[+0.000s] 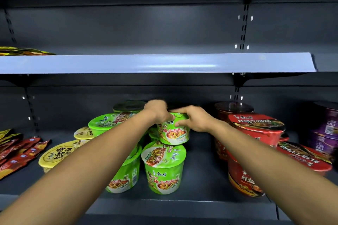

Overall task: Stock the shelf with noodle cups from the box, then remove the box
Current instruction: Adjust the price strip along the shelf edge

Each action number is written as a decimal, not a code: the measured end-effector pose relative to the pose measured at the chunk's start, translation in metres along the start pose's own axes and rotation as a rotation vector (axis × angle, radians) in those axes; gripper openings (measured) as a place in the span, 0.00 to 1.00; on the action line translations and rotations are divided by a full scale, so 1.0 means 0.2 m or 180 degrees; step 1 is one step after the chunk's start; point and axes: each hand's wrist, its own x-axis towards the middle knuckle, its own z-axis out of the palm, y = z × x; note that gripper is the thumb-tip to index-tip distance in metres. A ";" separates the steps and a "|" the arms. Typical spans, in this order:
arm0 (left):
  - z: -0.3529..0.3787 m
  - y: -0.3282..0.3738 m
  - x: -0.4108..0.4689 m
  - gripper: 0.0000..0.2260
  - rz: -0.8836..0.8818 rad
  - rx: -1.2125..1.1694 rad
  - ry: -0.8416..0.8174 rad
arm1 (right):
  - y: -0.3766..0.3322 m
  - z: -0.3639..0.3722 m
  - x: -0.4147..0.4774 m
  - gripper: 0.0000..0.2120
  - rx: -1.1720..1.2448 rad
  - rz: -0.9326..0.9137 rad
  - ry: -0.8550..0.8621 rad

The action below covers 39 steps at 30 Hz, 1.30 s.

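Observation:
Both my hands hold one green noodle cup (173,132) on the dark lower shelf (201,173). My left hand (158,111) grips its rim from the left, and my right hand (194,119) curls round the rim from the right. The cup sits stacked above another green cup (163,168) at the shelf front. More green cups stand to the left: a tilted one (107,122) and one (124,179) partly hidden by my left forearm. Another green cup (129,106) stands at the back. The box is out of view.
Yellow noodle cups (56,153) lie left of the green ones, and snack packets (16,151) sit at the far left. Red cups (256,129) are stacked on the right, with purple cups (327,129) beyond. The upper shelf's pale edge (155,63) runs overhead.

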 end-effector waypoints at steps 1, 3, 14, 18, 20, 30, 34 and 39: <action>0.00 0.00 0.01 0.21 -0.0010 0.0162 -0.0019 | 0.01 0.01 0.02 0.25 0.0012 0.0058 -0.0043; 0.00 0.00 0.05 0.20 -0.0045 0.0315 -0.0044 | 0.03 0.04 0.07 0.25 0.0014 0.0131 -0.0084; 0.06 -0.04 0.21 0.18 -0.0173 0.0606 0.0308 | 0.07 0.13 0.23 0.28 -0.0315 0.0003 0.0053; 0.07 -0.05 0.26 0.22 -0.0216 0.0613 0.0373 | 0.08 0.14 0.27 0.28 -0.0363 0.0034 -0.0022; 0.08 -0.07 0.28 0.24 -0.0205 0.0585 0.0379 | 0.10 0.13 0.28 0.29 -0.0367 0.0110 -0.0072; 0.09 -0.08 0.28 0.25 -0.0111 0.0575 0.0418 | 0.12 0.12 0.28 0.31 -0.0020 0.0281 -0.0164; 0.08 -0.07 0.27 0.25 -0.0047 0.0668 0.0473 | 0.12 0.12 0.30 0.31 0.0205 0.0434 -0.0097; 0.07 -0.05 0.25 0.27 -0.0027 0.0734 0.0551 | 0.12 0.12 0.31 0.32 0.0364 0.0431 -0.0127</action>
